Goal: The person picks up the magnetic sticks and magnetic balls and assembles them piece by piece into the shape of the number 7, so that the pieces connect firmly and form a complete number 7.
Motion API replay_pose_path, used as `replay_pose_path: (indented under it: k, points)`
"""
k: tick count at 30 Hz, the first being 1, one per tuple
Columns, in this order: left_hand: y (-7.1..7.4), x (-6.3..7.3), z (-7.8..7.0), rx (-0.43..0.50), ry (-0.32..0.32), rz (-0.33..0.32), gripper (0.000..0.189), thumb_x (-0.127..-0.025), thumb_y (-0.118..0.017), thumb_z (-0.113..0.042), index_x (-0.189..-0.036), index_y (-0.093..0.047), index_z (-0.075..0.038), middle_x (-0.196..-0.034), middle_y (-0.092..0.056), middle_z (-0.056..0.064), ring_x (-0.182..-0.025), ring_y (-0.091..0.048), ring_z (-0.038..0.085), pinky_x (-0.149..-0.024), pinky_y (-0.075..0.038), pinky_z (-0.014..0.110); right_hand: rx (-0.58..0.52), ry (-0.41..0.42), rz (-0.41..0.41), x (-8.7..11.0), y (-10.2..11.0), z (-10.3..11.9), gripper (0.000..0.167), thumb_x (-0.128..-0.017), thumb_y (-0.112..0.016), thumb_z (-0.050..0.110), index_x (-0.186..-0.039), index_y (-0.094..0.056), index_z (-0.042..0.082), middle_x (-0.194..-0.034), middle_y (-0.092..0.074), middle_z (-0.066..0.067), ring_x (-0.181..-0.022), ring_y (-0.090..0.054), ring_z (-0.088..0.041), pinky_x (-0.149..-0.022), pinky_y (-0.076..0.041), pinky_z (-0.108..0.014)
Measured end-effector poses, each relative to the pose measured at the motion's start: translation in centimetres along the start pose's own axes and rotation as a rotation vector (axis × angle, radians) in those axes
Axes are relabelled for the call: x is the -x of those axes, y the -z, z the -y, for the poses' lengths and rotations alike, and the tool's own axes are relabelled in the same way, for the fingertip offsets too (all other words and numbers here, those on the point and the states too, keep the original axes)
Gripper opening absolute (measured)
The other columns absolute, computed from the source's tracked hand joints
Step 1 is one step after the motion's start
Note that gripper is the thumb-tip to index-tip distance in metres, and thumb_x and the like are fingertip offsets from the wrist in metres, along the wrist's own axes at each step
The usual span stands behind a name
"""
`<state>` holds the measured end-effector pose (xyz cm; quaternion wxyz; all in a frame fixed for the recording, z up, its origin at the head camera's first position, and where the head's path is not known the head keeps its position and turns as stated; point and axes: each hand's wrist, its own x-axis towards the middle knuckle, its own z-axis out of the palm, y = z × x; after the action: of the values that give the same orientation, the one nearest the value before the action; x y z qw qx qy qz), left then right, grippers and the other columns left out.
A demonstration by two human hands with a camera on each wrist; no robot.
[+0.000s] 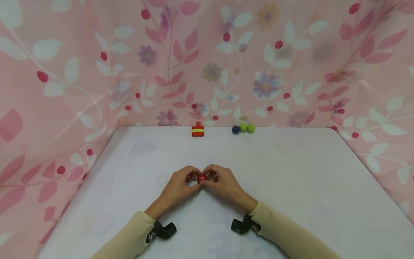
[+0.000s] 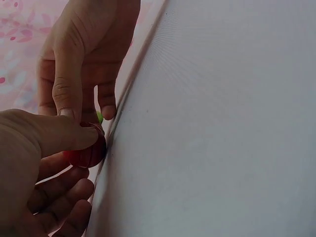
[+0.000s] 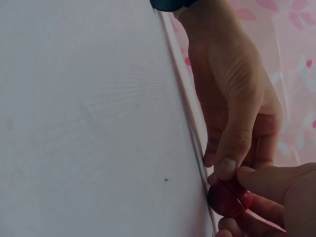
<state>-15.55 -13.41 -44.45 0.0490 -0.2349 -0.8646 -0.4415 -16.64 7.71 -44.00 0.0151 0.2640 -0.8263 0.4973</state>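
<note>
Over the middle of the white table, a small shiny red ball (image 1: pixel 202 178) is pinched between both hands. From the left side my left hand (image 1: pixel 179 185) grips it with thumb and fingertips. My right hand (image 1: pixel 225 184) does the same from the right, the two thumbs meeting at its near side. In the left wrist view a seam line runs across the ball (image 2: pixel 88 155). The right wrist view shows that line on the ball (image 3: pixel 226 200) too, with a darker part and a brighter part on either side. Fingers and thumbs hide much of its surface.
Along the far table edge lies a red and yellow striped block (image 1: pixel 198 131). To its right a dark blue ball (image 1: pixel 235 130) sits beside two green balls (image 1: pixel 251 128). A pink floral cloth (image 1: pixel 207 54) hangs behind the white table (image 1: pixel 291 172).
</note>
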Motion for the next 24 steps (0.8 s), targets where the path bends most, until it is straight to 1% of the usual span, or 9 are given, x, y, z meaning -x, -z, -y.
replay_pose_path:
  k: [4,9,15,24]
  points:
    - [0.02,0.15,0.06,-0.008,0.012,0.0,0.033,-0.084,-0.086,-0.006,-0.112,-0.07,-0.011,-0.101,-0.068,-0.004,-0.093,-0.066,0.016,-0.084,-0.055,0.036,-0.022,0.002,-0.012,0.1,-0.16,-0.12,0.014,-0.093,-0.077,0.005,-0.107,-0.075,0.008,-0.098,-0.073,0.001,-0.086,-0.068,-0.015,-0.076,-0.056,-0.032]
    - [0.05,0.2,0.06,-0.02,0.019,-0.002,0.035,-0.083,-0.087,-0.008,-0.114,-0.069,-0.012,-0.099,-0.067,-0.006,-0.092,-0.065,0.015,-0.084,-0.055,0.036,-0.053,-0.012,-0.015,0.17,-0.06,0.03,0.018,-0.093,-0.072,-0.001,-0.11,-0.077,0.006,-0.103,-0.074,-0.002,-0.087,-0.07,-0.017,-0.079,-0.058,-0.035]
    - [0.06,0.37,0.07,-0.015,0.002,-0.005,0.036,-0.084,-0.089,-0.013,-0.114,-0.069,-0.012,-0.105,-0.069,-0.007,-0.095,-0.065,0.014,-0.085,-0.056,0.036,-0.066,-0.005,-0.004,0.1,-0.01,0.14,0.017,-0.094,-0.072,0.001,-0.109,-0.076,0.006,-0.103,-0.074,-0.002,-0.09,-0.07,-0.019,-0.08,-0.057,-0.036]
    - [0.02,0.29,-0.08,0.002,-0.03,-0.002,0.035,-0.086,-0.086,-0.009,-0.118,-0.071,-0.012,-0.107,-0.069,-0.005,-0.096,-0.067,0.012,-0.084,-0.056,0.035,-0.065,-0.051,-0.016,0.21,0.05,-0.12,0.016,-0.095,-0.068,0.002,-0.107,-0.077,0.009,-0.101,-0.075,0.002,-0.09,-0.069,-0.016,-0.081,-0.056,-0.036]
